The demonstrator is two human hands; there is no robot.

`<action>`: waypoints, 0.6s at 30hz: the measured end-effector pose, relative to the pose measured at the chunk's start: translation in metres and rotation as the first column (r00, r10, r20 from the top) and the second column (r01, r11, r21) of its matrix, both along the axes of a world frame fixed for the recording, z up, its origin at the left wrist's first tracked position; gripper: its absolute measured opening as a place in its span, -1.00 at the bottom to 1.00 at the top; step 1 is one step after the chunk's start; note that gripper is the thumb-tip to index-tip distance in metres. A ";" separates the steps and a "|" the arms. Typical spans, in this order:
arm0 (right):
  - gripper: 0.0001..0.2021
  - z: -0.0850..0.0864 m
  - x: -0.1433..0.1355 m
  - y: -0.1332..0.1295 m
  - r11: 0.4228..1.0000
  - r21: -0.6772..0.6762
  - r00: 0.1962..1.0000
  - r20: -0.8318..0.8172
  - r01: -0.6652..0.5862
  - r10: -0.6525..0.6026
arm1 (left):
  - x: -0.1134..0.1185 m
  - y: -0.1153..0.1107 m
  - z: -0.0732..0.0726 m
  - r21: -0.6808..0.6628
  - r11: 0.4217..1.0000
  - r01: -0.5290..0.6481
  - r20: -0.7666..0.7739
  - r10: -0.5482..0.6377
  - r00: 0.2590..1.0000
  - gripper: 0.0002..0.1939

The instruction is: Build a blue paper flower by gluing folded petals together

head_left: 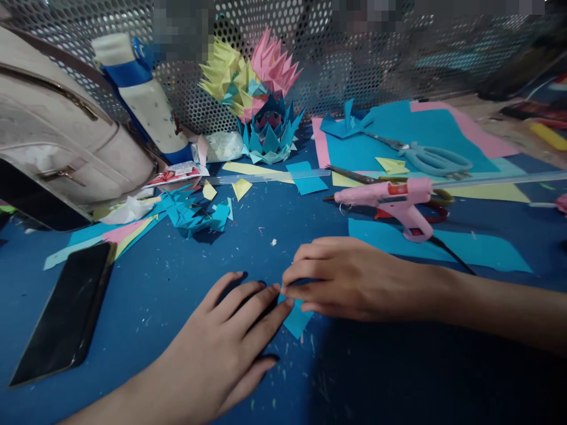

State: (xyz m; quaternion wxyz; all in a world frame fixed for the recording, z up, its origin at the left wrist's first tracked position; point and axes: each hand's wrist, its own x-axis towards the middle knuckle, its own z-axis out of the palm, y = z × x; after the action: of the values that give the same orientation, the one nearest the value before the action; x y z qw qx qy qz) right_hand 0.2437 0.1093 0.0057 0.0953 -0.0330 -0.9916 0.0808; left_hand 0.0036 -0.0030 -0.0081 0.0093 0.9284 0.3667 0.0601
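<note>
A small piece of blue paper [298, 322] lies on the dark blue tabletop, partly covered by my fingers. My left hand [228, 339] rests low with its fingers stretched out and apart, the index and middle fingertips at the paper's left edge. From the right, my right hand [349, 280] bends over the paper, its fingers curled and pressed together at the upper edge. The part of the paper under those fingers is hidden. Just beyond my right hand lies a pink hot glue gun [394, 200] on its side, above a blue paper strip [478, 248].
Scissors with light blue handles [436, 159] lie on blue sheets [390, 139]. Folded paper flowers [270, 133] stand at the back, near a blue folded piece [188, 215]. A phone [66, 313], a pale bag [57, 118] and a bottle [148, 106] occupy the left.
</note>
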 end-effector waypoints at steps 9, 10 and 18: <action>-0.92 0.014 0.004 -0.020 0.976 0.162 0.982 0.094 0.146 -0.163 | 0.000 0.000 0.001 -0.028 1.000 -0.010 -0.006 0.010 1.000 -0.47; -0.92 0.015 0.005 -0.022 0.976 0.166 0.981 0.109 0.139 -0.158 | 0.000 0.000 0.002 -0.024 1.000 -0.003 -0.021 0.002 1.000 -0.46; -0.82 0.012 0.004 -0.017 0.971 0.045 0.966 0.103 0.233 -0.237 | 0.002 0.000 0.004 0.060 0.997 0.047 -0.052 -0.044 0.998 -0.48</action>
State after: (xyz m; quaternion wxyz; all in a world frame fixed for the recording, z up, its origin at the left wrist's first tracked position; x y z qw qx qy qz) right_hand 0.2476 0.0922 0.0179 0.0514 -0.1531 -0.9856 0.0509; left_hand 0.0053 -0.0026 -0.0038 -0.0272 0.9375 0.3435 0.0476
